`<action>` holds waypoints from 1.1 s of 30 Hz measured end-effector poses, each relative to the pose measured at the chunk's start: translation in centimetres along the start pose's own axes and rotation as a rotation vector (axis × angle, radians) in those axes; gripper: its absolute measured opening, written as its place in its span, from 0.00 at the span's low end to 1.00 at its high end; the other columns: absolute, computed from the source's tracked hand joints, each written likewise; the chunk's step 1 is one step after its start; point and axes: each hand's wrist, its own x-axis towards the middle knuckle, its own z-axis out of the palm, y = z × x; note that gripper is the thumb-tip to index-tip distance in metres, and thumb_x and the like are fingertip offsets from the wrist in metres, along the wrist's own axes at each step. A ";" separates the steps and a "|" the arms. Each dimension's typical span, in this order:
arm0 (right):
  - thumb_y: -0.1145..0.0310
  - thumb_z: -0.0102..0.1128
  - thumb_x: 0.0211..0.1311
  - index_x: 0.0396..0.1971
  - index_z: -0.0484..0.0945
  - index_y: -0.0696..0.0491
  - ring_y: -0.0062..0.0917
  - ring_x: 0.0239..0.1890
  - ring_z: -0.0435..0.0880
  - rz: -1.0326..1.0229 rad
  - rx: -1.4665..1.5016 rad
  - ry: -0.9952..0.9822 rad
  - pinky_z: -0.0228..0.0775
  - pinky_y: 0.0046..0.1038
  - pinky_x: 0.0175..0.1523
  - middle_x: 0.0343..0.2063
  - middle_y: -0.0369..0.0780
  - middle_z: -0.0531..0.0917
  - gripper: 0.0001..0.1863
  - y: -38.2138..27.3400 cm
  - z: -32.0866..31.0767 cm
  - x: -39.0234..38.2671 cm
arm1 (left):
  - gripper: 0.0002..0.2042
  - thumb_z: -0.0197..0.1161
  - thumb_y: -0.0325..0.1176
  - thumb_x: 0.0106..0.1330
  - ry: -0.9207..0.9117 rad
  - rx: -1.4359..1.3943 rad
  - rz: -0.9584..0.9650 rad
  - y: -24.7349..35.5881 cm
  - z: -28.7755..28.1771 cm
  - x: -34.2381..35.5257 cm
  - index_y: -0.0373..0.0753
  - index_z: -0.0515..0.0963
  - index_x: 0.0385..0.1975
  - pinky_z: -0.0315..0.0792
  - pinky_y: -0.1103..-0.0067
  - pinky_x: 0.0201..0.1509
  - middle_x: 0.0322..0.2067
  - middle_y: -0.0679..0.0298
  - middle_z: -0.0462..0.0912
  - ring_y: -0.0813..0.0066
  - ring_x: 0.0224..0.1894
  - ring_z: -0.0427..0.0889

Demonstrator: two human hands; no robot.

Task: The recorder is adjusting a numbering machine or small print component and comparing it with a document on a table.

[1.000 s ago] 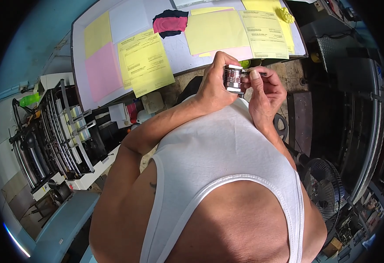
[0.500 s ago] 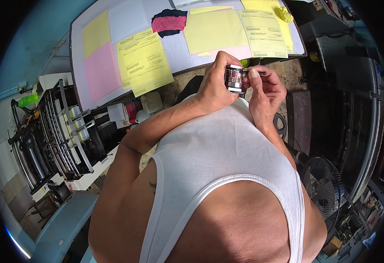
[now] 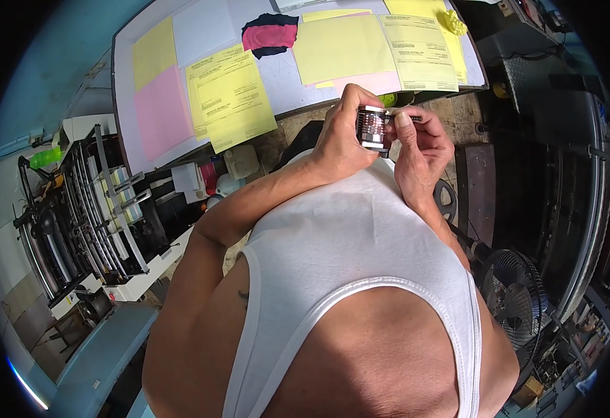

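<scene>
My left hand [image 3: 342, 136] is closed around a small metal numbering machine [image 3: 372, 127], a block with a stack of narrow reddish and silver wheels between pale end plates. It is held up in front of my white shirt, near the table's front edge. My right hand [image 3: 422, 146] is beside it on the right, thumb and fingers pinched on a thin dark rod [image 3: 415, 118]. The rod's inner end reaches the side of the numbering machine; whether it touches the wheels is hard to make out.
Beyond my hands is a table [image 3: 282, 94] with yellow printed sheets [image 3: 232, 97], pink paper [image 3: 162, 115] and a dark-and-pink cloth [image 3: 270, 35]. A crumpled yellow paper [image 3: 453, 23] lies at far right. A roller machine [image 3: 82, 209] stands left, a fan [image 3: 514, 299] right.
Both hands keep the same grip on the numbering machine and the rod. The numbering machine has tilted very slightly and moved a touch lower.
</scene>
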 end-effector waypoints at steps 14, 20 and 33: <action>0.70 0.61 0.65 0.36 0.78 0.59 0.13 0.24 0.78 0.042 0.007 -0.003 0.72 0.17 0.28 0.23 0.36 0.82 0.07 0.2 -0.8 -0.5 | 0.26 0.74 0.20 0.44 -0.008 -0.062 -0.029 -0.1 0.3 -0.6 0.34 0.64 0.40 0.76 0.73 0.38 0.36 0.54 0.76 0.63 0.35 0.81; 0.70 0.62 0.65 0.36 0.78 0.59 0.13 0.26 0.79 0.003 -0.006 0.012 0.73 0.17 0.30 0.23 0.36 0.82 0.07 -0.4 -0.5 -0.3 | 0.26 0.74 0.21 0.45 -0.006 0.000 0.032 0.3 0.5 -0.1 0.34 0.63 0.40 0.75 0.71 0.37 0.36 0.53 0.76 0.61 0.36 0.82; 0.70 0.62 0.65 0.35 0.79 0.59 0.13 0.24 0.79 0.011 -0.095 0.005 0.72 0.16 0.28 0.24 0.36 0.82 0.07 -0.2 -0.8 -0.2 | 0.26 0.73 0.20 0.45 -0.014 0.021 0.022 0.2 0.5 -0.1 0.34 0.63 0.40 0.75 0.72 0.38 0.36 0.53 0.76 0.61 0.36 0.81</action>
